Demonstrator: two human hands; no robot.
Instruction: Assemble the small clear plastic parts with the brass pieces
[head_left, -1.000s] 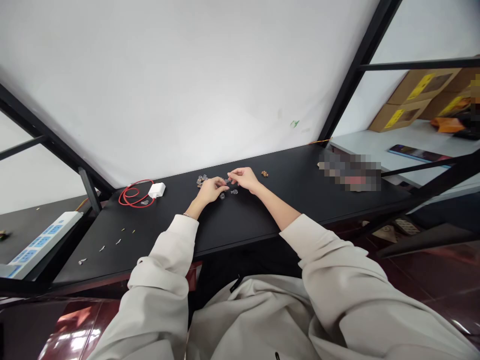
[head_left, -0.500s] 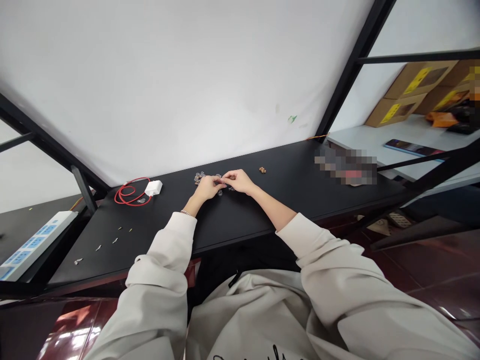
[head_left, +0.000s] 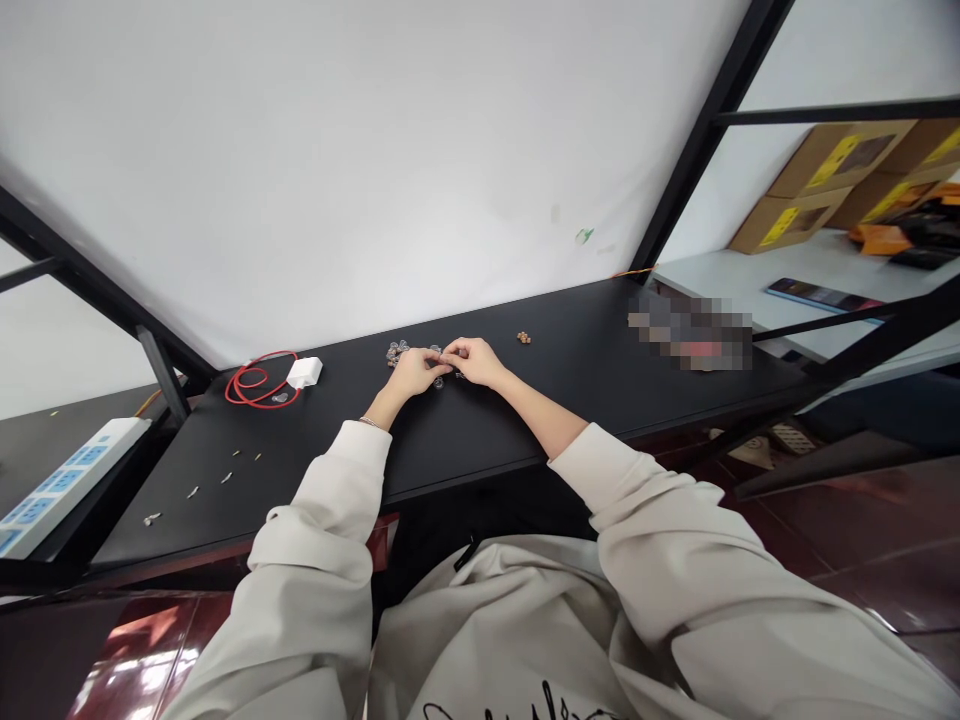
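My left hand (head_left: 413, 373) and my right hand (head_left: 475, 362) meet over the black tabletop (head_left: 465, 440), thumbs and fingertips pinched together. Whatever sits between the fingertips is too small to name. Small clear pieces (head_left: 397, 350) lie in a cluster just behind my left hand. Another clear piece (head_left: 439, 382) rests beneath the fingertips, partly covered by them. A little pile of brown pieces (head_left: 524, 338) lies to the right of my right hand, apart from it.
A white charger (head_left: 305, 373) with a coiled red cable (head_left: 247, 383) lies at the left. Small scraps (head_left: 153, 519) are scattered near the left front edge. A power strip (head_left: 71, 485) sits further left. Black frame posts (head_left: 694, 150) flank the table; cardboard boxes (head_left: 795, 215) stand at the right.
Both hands stay nearly in place, with the fingertips shifting slightly against each other. The whole view has moved a little.
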